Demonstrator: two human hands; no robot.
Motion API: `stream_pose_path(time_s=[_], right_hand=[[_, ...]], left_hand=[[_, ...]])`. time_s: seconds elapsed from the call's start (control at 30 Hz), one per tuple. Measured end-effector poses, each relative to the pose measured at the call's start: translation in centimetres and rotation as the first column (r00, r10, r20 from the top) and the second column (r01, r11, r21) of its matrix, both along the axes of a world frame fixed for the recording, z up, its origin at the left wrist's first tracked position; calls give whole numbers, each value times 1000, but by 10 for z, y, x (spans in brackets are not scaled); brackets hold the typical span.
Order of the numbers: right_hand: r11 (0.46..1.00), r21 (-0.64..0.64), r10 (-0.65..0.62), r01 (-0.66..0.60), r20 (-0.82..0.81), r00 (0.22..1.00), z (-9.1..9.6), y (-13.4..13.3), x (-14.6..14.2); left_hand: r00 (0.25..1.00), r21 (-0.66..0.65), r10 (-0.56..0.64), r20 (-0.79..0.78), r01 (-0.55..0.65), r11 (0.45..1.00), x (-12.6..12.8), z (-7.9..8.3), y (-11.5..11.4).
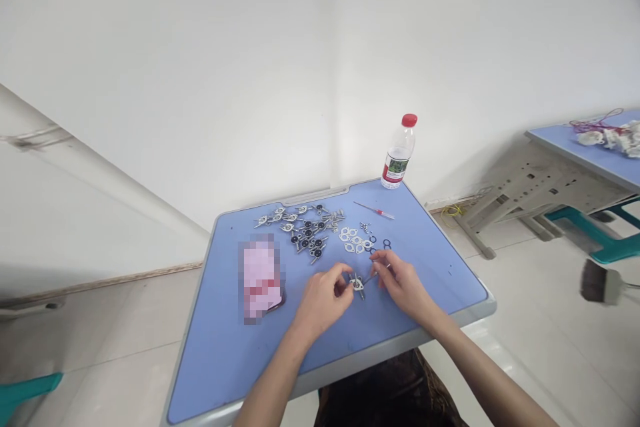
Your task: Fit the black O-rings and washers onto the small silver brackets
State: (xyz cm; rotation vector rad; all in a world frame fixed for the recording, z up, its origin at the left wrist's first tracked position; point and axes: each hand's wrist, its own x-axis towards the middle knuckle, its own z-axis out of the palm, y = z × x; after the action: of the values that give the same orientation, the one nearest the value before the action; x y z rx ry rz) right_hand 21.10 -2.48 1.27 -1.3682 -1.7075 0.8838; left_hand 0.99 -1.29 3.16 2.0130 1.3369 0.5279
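Observation:
At the desk's near middle, my left hand (327,293) is closed with thumb and fingers on the edge of a small metal fitting (357,284) with a pale oval flange and a stubby shaft. Just to the right of it, my right hand (400,281) is closed in a pinch; what its fingertips hold is too small to make out. Beyond the hands lie several flat oval metal plates (349,247) and dark rubber rings (387,244). Some tiny metal bits (365,227) are scattered behind the plates. A pile of similar fittings (305,243), some with black round faces, sits to the left.
On the blue desk (210,360), a blurred pink item (260,273) lies at left. A thin red-handled tool (381,213) and a water bottle with a red cap (398,153) are at the back right. Another desk (565,147) and a teal stool (595,240) stand further right.

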Motion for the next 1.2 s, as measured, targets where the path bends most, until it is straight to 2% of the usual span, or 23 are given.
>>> stream_pose_path(time_s=[0.07,0.13,0.2,0.3,0.57,0.8,1.2], right_hand=[[999,-34,25,-27,-55,998,-1,7,0],[997,-61,38,-45,-102,994,-3,13,2],[996,-79,34,-46,-144,989,-5,16,6],[997,-71,5,-17,-160,987,-8,16,13],[998,-60,-2,-6,-144,990,-8,3,22],[997,25,71,-69,-76,995,-6,-1,21],[994,64,91,-88,-42,995,-6,1,20]], left_hand=[[999,139,-35,-14,36,990,-2,3,1],[991,224,-131,-21,132,966,-3,5,2],[973,236,-227,-42,230,944,-2,5,2],[959,206,-271,-80,282,937,1,3,2],[977,181,-205,-52,211,961,3,-7,2],[972,201,-210,-102,227,953,7,-8,0],[967,237,-227,-114,248,939,7,-13,0]])
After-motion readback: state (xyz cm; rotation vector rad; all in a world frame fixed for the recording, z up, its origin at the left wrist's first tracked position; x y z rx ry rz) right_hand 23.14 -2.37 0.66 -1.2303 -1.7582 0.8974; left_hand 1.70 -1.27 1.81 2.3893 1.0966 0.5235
